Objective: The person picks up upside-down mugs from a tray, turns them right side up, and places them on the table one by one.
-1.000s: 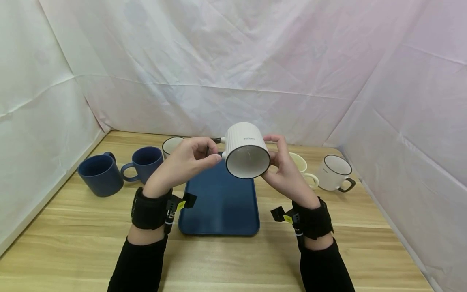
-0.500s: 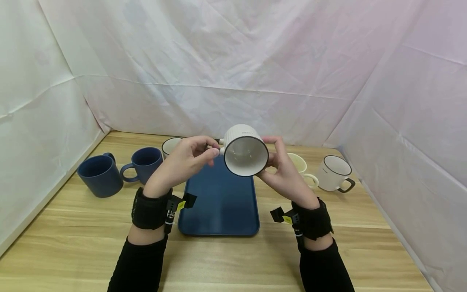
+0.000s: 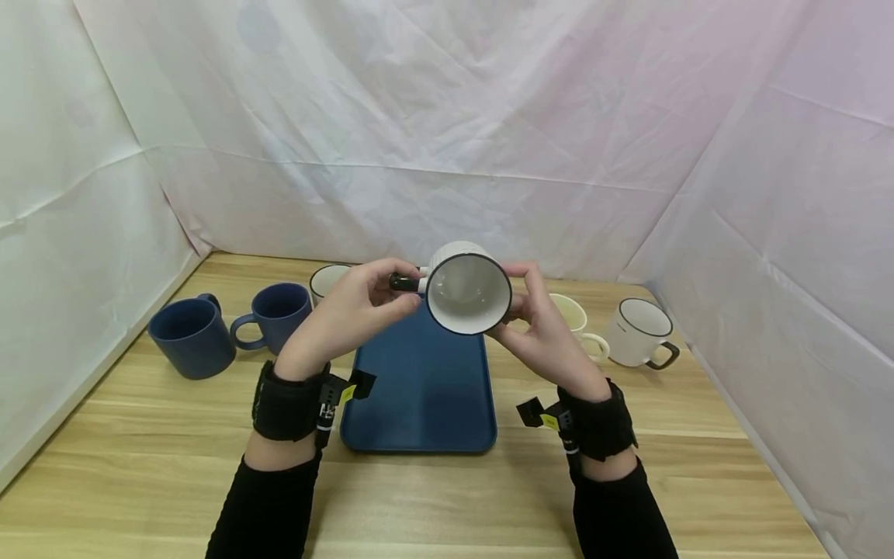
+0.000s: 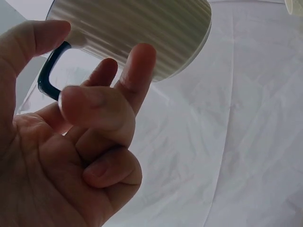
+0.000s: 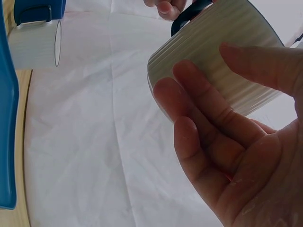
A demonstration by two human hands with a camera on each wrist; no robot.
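- Left hand (image 3: 352, 309) pinches the dark handle (image 3: 403, 282) of the ribbed white mug (image 3: 466, 293); the left wrist view shows the thumb on the top of the handle loop and a finger hooked beneath it, with the remaining fingers curled and one resting against the ribbed wall.
- Right hand (image 3: 538, 322) cups the opposite side of the mug, fingers bent around the ribbed wall and the thumb on the upper side.
- Mug position: held in the air between both hands, above the far end of the blue tray (image 3: 419, 404), not touching it.
- Mug axis: roughly horizontal, running away from the person. The open mouth with its dark rim faces the head camera, and the base points toward the back cloth wall.
- Handle direction: it projects to the person's left, so the left hand is the nearer hand to it; the right hand bears on the body only.
- Table (image 3: 140, 466) contents: two dark blue mugs (image 3: 192, 335) at the left, a white mug (image 3: 328, 279) partly hidden behind the left hand, a cream mug (image 3: 576, 317) and a white dark-handled mug (image 3: 641, 332) at the right, all upright.
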